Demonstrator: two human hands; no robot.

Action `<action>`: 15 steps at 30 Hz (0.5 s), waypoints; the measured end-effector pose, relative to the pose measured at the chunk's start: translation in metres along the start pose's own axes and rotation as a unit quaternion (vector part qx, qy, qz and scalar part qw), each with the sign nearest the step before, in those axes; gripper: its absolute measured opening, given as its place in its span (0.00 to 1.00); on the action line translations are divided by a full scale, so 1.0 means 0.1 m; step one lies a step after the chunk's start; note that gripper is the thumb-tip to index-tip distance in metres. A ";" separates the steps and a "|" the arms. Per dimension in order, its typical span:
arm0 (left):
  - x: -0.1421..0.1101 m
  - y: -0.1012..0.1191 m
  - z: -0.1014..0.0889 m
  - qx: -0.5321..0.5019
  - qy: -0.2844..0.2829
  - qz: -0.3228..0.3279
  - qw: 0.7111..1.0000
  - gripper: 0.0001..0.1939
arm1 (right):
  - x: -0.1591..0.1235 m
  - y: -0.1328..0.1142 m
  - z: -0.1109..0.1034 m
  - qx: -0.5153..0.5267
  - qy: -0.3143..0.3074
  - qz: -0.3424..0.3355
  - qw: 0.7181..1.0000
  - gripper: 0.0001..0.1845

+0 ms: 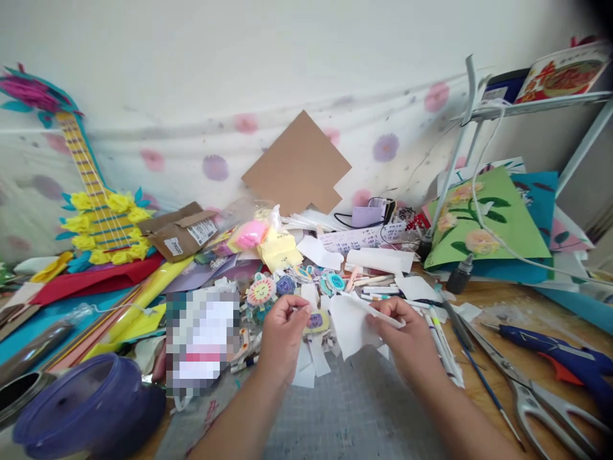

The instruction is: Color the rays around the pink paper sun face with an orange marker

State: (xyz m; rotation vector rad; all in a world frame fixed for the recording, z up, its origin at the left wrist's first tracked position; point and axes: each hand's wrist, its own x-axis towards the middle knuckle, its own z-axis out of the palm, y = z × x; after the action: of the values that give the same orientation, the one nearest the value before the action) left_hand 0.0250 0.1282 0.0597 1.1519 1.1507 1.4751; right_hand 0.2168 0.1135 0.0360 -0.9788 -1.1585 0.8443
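Watching remotely, I judge the mid-frame cutouts (261, 289) finished, the paper (352, 322) pinched in the right hand (407, 329) undecorated; whether the left hand (282, 329), held apart, grips anything, I cannot tell

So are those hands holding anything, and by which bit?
The right hand pinches a white paper by its right side. Whether the left hand holds anything can't be told.
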 end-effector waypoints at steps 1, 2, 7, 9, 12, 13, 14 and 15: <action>0.01 0.05 0.01 0.000 -0.004 0.005 1.000 0.09 | 0.01 0.01 0.00 0.026 0.016 0.025 0.999 0.13; 0.02 0.10 0.02 -0.001 -0.011 0.009 1.000 0.12 | 0.02 0.02 0.00 0.051 0.032 0.045 0.997 0.14; -0.14 0.25 0.05 -0.009 -0.053 -0.003 0.999 0.13 | 0.11 0.05 -0.02 0.143 0.119 0.086 0.979 0.19; -0.28 0.26 -0.02 0.019 -0.077 -0.010 0.997 0.09 | 0.16 0.08 -0.05 0.158 0.145 0.089 0.973 0.21; -0.55 0.24 -0.27 0.116 -0.145 -0.023 0.982 0.17 | 0.20 0.14 -0.11 0.169 0.161 0.086 0.969 0.17; -0.64 0.24 -0.38 0.139 -0.173 -0.034 0.975 0.21 | 0.21 0.15 -0.12 0.170 0.161 0.083 0.969 0.15; -0.74 0.25 -0.50 0.165 -0.207 -0.053 0.963 0.22 | 0.21 0.16 -0.13 0.170 0.159 0.080 0.969 0.12; -0.83 0.26 -0.62 0.185 -0.226 -0.075 0.953 0.23 | 0.20 0.17 -0.14 0.170 0.157 0.077 0.970 0.10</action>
State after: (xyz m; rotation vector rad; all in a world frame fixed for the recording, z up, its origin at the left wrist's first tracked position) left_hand -0.0266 0.0344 0.0665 1.5249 1.1810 0.8338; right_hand 0.2336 0.1361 0.0252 -0.8833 -0.6469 0.9366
